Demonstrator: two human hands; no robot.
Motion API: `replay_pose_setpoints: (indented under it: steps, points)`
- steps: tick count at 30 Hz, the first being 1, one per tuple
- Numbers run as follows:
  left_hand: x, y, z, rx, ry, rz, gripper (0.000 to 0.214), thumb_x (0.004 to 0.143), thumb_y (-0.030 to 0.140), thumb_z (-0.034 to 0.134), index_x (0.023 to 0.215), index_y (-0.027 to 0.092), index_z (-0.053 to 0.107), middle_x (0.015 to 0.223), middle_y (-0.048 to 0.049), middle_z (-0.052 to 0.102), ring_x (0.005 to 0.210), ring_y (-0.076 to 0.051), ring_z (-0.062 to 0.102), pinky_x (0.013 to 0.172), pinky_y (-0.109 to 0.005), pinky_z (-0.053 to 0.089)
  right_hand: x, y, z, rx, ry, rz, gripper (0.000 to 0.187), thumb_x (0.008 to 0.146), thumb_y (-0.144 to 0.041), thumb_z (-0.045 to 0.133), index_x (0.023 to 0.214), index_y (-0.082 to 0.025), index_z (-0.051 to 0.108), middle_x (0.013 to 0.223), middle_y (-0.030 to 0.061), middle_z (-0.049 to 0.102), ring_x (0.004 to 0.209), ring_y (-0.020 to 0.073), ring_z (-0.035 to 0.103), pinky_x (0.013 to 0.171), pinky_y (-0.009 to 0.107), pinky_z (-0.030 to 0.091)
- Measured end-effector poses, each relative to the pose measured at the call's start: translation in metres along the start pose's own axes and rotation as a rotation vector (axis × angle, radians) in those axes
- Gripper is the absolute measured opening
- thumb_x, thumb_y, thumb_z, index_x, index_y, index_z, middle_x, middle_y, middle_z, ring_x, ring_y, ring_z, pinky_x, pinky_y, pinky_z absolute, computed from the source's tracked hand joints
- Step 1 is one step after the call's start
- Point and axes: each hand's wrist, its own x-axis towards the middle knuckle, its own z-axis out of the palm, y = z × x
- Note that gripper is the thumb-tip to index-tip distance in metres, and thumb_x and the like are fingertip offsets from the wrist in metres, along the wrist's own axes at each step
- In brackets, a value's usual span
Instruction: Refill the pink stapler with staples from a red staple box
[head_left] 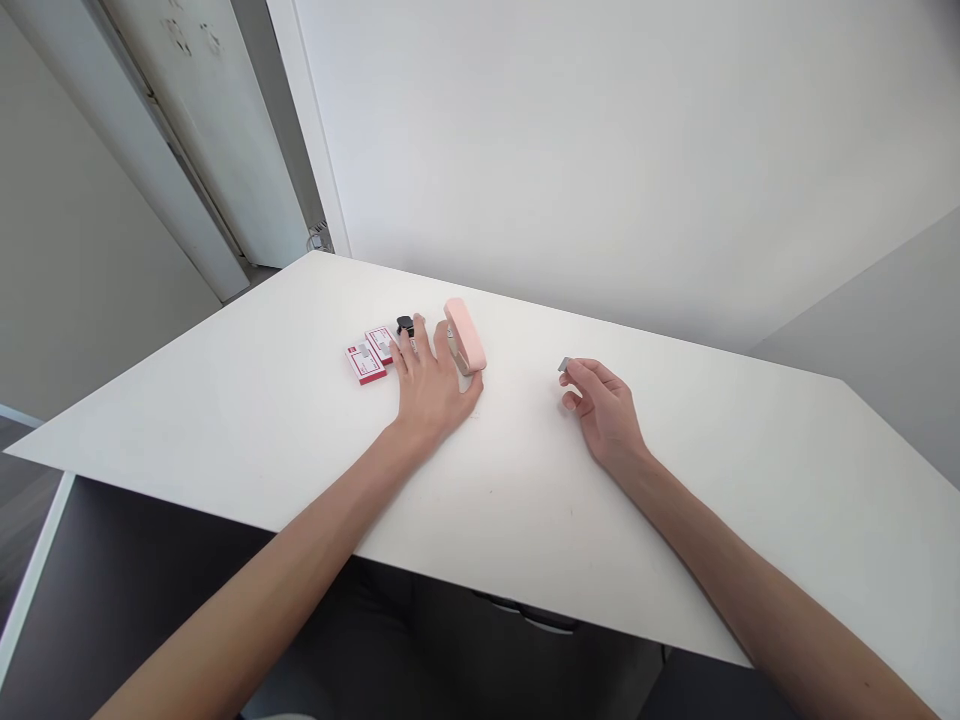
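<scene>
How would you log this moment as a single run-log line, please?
left hand: flat on white table, beside pink stapler | right hand: pinching small grey piece | nearby: two red boxes, black item

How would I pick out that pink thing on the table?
Start at the white table and find the left hand lying flat on it. The pink stapler lies by that hand's thumb side. It alone is pink and rounded; the small boxes on the hand's other side are red and white.

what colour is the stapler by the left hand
Pale pink; the stapler beside the left hand shows best in the head view.
</scene>
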Motion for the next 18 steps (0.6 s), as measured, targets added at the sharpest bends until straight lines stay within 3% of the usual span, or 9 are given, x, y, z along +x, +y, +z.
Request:
replay_pose_setpoints:
  steps: [6,9,12,15,18]
  points:
    - [0.001,0.0,-0.001,-0.004,0.002,0.016,0.074,0.093,0.04,0.061,0.155,0.01,0.036,0.164,-0.0278,0.041,0.147,-0.046,0.044,0.128,-0.071,0.017,0.001,0.0,-0.001,0.006,-0.001,0.0,0.024,0.079,-0.047,0.089,0.077,-0.026,0.078,0.093,0.0023,0.059,0.077,0.0138,0.052,0.054,0.025,0.043]
    - [0.0,0.0,-0.005,-0.058,0.008,0.048,0.069,0.086,0.023,0.063,0.15,0.012,0.04,0.156,-0.0235,0.05,0.14,-0.042,0.05,0.123,-0.064,0.033,0.001,0.0,-0.001,0.005,-0.005,0.005,0.025,0.079,-0.048,0.089,0.077,-0.026,0.078,0.092,0.0024,0.059,0.076,0.0137,0.051,0.054,0.025,0.043]
    - [0.0,-0.001,-0.008,-0.12,0.001,0.064,0.068,0.081,0.01,0.056,0.148,0.016,0.041,0.151,-0.0209,0.051,0.134,-0.039,0.053,0.106,-0.055,0.05,0.001,0.0,-0.001,0.0,-0.006,0.006,0.027,0.078,-0.049,0.089,0.077,-0.025,0.077,0.092,0.0024,0.059,0.074,0.0136,0.05,0.054,0.026,0.043]
    - [-0.001,-0.002,-0.01,-0.125,-0.005,0.059,0.066,0.082,0.006,0.052,0.146,0.017,0.042,0.152,-0.0211,0.05,0.13,-0.038,0.055,0.098,-0.053,0.053,0.001,0.0,-0.001,-0.003,-0.002,0.007,0.027,0.078,-0.05,0.089,0.078,-0.025,0.077,0.091,0.002,0.059,0.073,0.0132,0.049,0.053,0.026,0.043]
    - [0.0,-0.001,-0.01,-0.081,0.026,0.048,0.06,0.083,0.008,0.054,0.142,0.017,0.044,0.15,-0.0208,0.051,0.13,-0.038,0.056,0.101,-0.054,0.052,0.001,-0.001,-0.001,-0.013,-0.002,-0.001,0.028,0.078,-0.051,0.089,0.077,-0.025,0.077,0.092,0.002,0.06,0.074,0.0135,0.051,0.054,0.027,0.043]
